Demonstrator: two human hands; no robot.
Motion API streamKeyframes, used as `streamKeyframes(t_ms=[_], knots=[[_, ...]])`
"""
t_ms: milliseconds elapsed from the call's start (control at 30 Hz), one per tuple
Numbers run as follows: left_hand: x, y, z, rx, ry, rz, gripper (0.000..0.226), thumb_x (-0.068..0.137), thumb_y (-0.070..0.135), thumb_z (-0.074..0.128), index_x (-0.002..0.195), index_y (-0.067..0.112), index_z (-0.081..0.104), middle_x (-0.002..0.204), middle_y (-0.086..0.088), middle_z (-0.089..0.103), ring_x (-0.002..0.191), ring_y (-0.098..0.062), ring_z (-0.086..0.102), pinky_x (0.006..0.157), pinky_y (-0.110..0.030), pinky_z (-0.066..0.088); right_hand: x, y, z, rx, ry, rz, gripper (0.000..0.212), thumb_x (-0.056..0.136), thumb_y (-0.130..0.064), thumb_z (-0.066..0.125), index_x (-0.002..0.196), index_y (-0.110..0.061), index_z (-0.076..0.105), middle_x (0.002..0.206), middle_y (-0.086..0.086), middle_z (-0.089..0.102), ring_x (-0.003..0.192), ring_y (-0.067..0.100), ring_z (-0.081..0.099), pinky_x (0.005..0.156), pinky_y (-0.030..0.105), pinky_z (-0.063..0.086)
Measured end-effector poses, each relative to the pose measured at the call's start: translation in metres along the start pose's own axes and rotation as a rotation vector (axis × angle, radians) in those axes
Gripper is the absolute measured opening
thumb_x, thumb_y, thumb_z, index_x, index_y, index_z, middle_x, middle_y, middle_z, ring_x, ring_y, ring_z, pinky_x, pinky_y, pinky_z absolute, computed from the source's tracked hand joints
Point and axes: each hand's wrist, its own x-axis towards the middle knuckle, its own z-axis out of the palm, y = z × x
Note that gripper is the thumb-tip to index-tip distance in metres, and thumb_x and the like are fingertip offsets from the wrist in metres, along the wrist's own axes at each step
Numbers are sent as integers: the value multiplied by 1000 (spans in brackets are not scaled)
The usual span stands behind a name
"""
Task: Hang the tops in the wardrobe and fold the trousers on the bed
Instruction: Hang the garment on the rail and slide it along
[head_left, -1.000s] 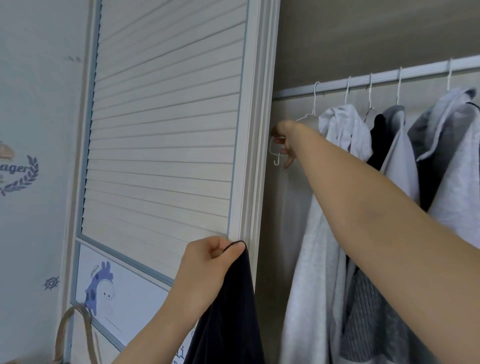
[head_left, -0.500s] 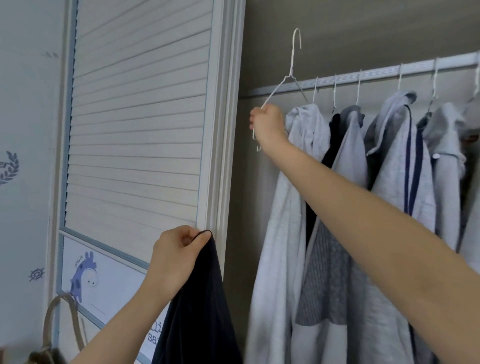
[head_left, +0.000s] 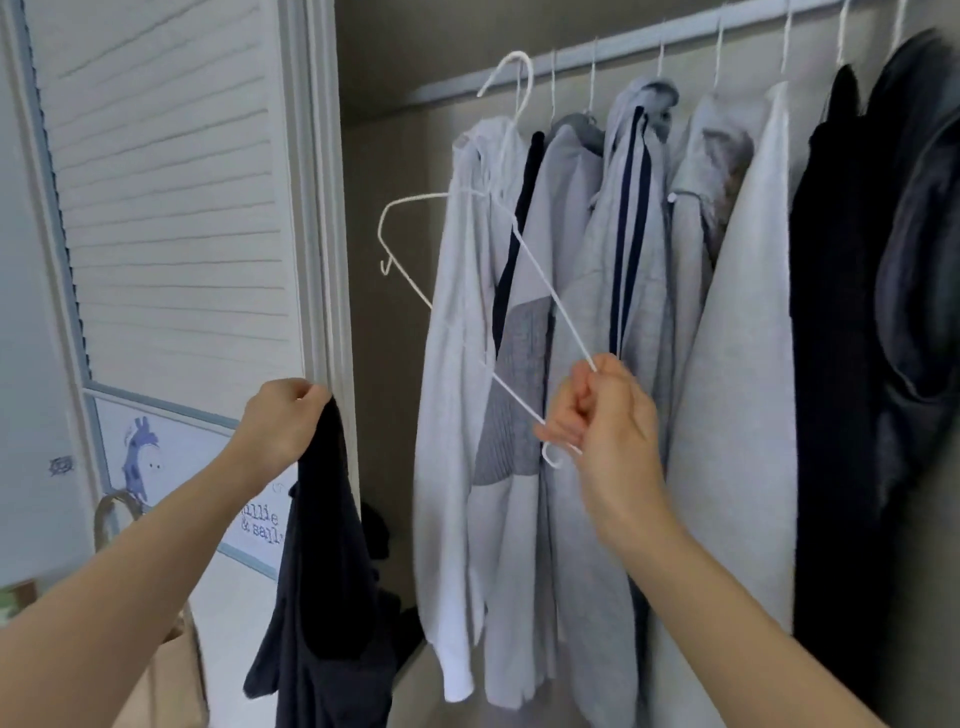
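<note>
Printed on the poster on the lower door panel: "allie & sall", partly cut off behind the dark top; beside it a blue giraffe drawing.

Half a second ago held high at the rail with its hook raised above the bar; now brought down and clear of the rail, the white wire hanger tilted across the front of the hanging grey tops; view shifted left to right, more dark garments showing at the far right.

Right hand at chest height before the wardrobe, fingers curled tight round one end of the hanger, forearm angled up from lower right; left hand near the louvred door edge, fingers pinching the dark top by its upper edge, fabric hanging straight down; brown paper bag at lower left.
</note>
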Motion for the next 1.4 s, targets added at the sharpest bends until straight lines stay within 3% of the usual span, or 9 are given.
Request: streamKeyframes(t_ms=[133,200,300,433,533,667,1000,1133,1400], knots=[[-12,-1,8,404,1,137,34,94,34,56,77,4,56,74,-13,59,75,-34,56,65,-37,44,-41,4,-54,54,85,104,52,99,-43,44,52,-26,31,46,-7,23,41,11,21,49,26,41],[-21,-3,9,683,-18,212,29,90,40,61,78,15,51,77,-9,56,78,-32,55,63,-35,43,-55,6,-79,46,84,172,48,93,-46,46,52,-27,30,46,-7,21,42,11,19,50,28,41],[-27,-13,4,806,-26,192,27,91,42,59,81,18,54,73,-4,49,77,-31,54,62,-34,43,-70,13,-108,3,25,292,45,88,-46,48,55,-24,28,48,-4,19,43,14,18,50,28,41],[-26,-31,-7,711,29,74,33,96,41,55,86,13,70,78,-10,63,74,-30,54,62,-33,40,-89,19,-134,8,-98,427,46,82,-51,54,53,-25,30,46,-2,18,43,14,18,48,27,43],[-24,-40,-10,521,47,-2,31,94,37,62,82,12,75,64,-9,61,62,-24,48,56,-33,28,-99,22,-136,27,-157,483,47,84,-50,55,52,-24,31,47,-2,18,42,13,18,47,29,40],[-16,-47,-14,236,-16,-73,31,88,32,69,62,15,70,50,-7,52,52,-23,48,47,-24,40,-102,25,-130,64,-131,530,48,87,-45,53,56,-22,27,49,0,14,44,13,14,46,29,37],[-7,-85,-37,277,-126,-58,44,87,41,68,68,2,69,62,-10,59,62,-23,52,65,-30,41,-119,58,-90,-48,-119,569,43,83,-45,52,50,-25,33,46,2,20,41,14,19,45,26,39],[-12,-73,-20,437,-181,23,55,91,43,62,57,-1,59,45,-5,46,49,-21,46,53,-29,34,-129,75,-59,-71,-130,558,46,88,-41,50,50,-22,34,47,3,22,41,14,22,43,26,42],[-14,-88,-25,477,-30,58,55,94,43,57,55,5,57,50,-12,51,51,-25,49,48,-29,31,-112,75,-76,21,-126,569,43,83,-44,53,50,-24,34,43,-3,20,37,11,20,43,27,39]])
